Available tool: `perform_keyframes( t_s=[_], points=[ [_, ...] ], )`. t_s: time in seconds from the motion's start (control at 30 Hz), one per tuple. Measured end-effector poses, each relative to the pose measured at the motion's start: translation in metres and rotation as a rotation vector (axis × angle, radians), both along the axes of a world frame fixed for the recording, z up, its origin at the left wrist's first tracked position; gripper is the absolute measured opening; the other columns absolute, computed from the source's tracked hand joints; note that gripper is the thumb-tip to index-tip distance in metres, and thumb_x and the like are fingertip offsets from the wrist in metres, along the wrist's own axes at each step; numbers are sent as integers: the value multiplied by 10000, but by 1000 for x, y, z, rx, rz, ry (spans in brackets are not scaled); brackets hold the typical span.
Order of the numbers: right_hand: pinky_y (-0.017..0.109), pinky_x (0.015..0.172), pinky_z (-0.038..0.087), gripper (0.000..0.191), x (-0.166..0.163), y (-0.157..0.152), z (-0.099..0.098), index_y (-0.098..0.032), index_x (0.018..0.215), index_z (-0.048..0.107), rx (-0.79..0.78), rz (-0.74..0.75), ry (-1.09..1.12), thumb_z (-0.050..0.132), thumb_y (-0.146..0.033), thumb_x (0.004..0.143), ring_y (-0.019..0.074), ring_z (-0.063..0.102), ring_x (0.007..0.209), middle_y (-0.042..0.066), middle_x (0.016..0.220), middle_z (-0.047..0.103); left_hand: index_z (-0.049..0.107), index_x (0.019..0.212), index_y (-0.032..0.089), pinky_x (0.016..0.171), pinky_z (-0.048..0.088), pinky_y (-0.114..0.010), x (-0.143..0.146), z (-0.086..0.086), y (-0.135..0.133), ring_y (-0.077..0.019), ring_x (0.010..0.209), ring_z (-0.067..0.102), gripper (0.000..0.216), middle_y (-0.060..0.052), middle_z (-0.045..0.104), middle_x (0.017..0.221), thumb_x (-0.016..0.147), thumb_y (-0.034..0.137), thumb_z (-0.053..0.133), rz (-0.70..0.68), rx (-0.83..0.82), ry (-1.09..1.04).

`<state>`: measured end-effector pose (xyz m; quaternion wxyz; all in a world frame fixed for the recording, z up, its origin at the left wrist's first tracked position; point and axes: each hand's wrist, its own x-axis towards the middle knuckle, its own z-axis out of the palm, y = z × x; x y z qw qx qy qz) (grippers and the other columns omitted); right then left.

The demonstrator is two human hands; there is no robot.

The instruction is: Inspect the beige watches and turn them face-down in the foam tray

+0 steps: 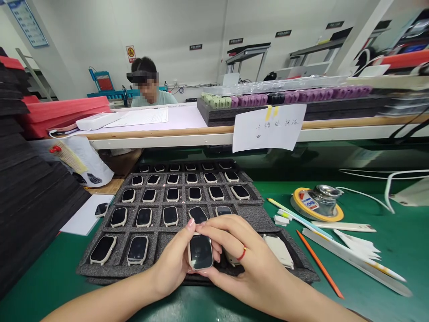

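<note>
Watch (201, 252) in fingers (219, 230), partly covered; back hidden

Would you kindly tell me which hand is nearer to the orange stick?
Right. The right hand is left of the orange stick, at the right of the held watch; the left hand is farther off, at the watch's left side.

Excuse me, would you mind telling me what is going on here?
Someone's left hand and right hand together hold one watch body, screen toward the camera, over the front of a dark foam tray. Other watch bodies sit in rows within it. An orange stick lies to the right, and a co-worker is visible farther back.
</note>
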<state>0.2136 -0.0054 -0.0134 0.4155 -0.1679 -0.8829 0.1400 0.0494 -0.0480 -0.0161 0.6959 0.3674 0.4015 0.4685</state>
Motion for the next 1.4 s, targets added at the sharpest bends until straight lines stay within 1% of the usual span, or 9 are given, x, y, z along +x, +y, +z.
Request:
perform_keyframes(
  t_s=[0.1, 0.37, 0.57, 0.9, 1.1, 1.17, 1.23, 1.33, 1.4],
  points=[
    [400, 886, 533, 502, 1, 0, -1, -227, 1312, 504, -18, -4, -8, 688, -207, 845, 231, 620, 1030, 100, 1144, 648, 677, 758, 119, 481, 254, -212, 1, 2, 1, -95, 560, 405, 539, -52, 595, 693, 830, 640, 558, 33, -21, -60],
    [364, 946, 520, 496, 1, 2, -3, -228, 1287, 512, -130, 37, 12, 713, -213, 834, 219, 602, 1104, 95, 1198, 616, 682, 783, 114, 469, 243, -208, 1, 1, 1, -79, 528, 403, 596, -42, 585, 695, 805, 697, 561, 29, -33, -97],
    [368, 929, 526, 487, 0, 4, -1, -242, 1272, 513, -158, 38, 40, 702, -189, 826, 223, 611, 1084, 81, 1162, 634, 705, 841, 122, 466, 264, -186, -1, 2, 5, -75, 537, 453, 502, -49, 610, 739, 853, 607, 578, 7, -98, -216],
    [318, 920, 521, 456, 1, 1, 6, -256, 1191, 509, -371, 58, 62, 700, -152, 790, 194, 625, 1062, 43, 1118, 640, 727, 902, 117, 445, 248, -186, 0, 0, 3, -63, 490, 470, 575, -73, 653, 755, 816, 666, 580, 2, -57, -138],
    [327, 957, 508, 464, 2, 3, 1, -249, 1203, 509, -326, 71, 71, 717, -176, 795, 202, 613, 1096, 57, 1148, 632, 721, 891, 111, 435, 232, -187, 0, 1, 4, -59, 485, 450, 585, -79, 657, 751, 817, 673, 574, 0, -64, -146],
    [328, 947, 517, 492, 3, 5, -1, -248, 1215, 510, -318, 67, 63, 758, -245, 790, 209, 625, 1078, 59, 1137, 639, 719, 888, 104, 431, 226, -192, 0, 1, 4, -52, 461, 422, 601, -72, 646, 733, 813, 681, 569, -8, -61, -138],
    [339, 934, 525, 564, 4, 7, -2, -248, 1252, 502, -305, 76, 62, 774, -417, 787, 219, 636, 1051, 66, 1136, 641, 715, 886, 101, 428, 211, -193, 0, 2, 4, -43, 441, 395, 609, -60, 633, 715, 801, 688, 577, -7, -67, -139],
    [373, 961, 510, 633, 7, 10, -4, -255, 1335, 468, -327, 147, 69, 529, -677, 867, 240, 624, 1090, 91, 1206, 620, 706, 883, 102, 432, 193, -190, 0, 3, 5, -39, 438, 377, 598, -56, 627, 704, 808, 681, 574, 11, -85, -143],
    [385, 991, 488, 624, 9, 12, -6, -274, 1371, 451, -392, 178, 78, 343, -700, 927, 251, 600, 1146, 90, 1255, 606, 699, 878, 100, 436, 189, -189, 0, 2, 5, -37, 442, 361, 592, -60, 627, 700, 833, 670, 547, 22, -92, -145]
  ],
)
